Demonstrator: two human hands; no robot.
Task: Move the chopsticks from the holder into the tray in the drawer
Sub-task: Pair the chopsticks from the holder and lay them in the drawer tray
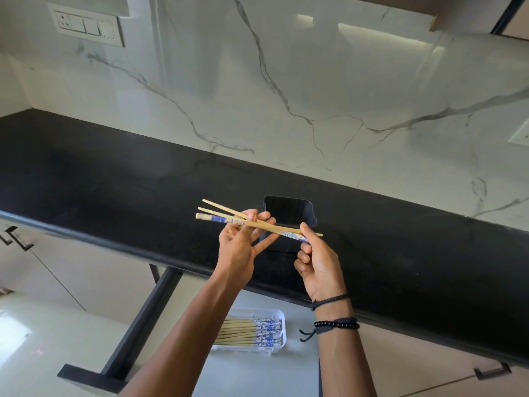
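Three wooden chopsticks [226, 217] with blue-and-white patterned ends are held crosswise above the counter edge. My left hand [242, 245] grips them near their middle. My right hand [317, 265] pinches their right ends between thumb and fingers. Right behind them, a black square holder [289, 213] stands on the dark countertop, and no chopsticks show inside it. Below, in the open drawer, a white tray [274, 313] holds several matching chopsticks [252, 333] laid side by side.
The black countertop [114, 179] runs from left to right in front of a white marble wall. The drawer's dark front and side rail [137, 325] stick out at the lower left. Cabinet handles [17, 239] flank the drawer on both sides.
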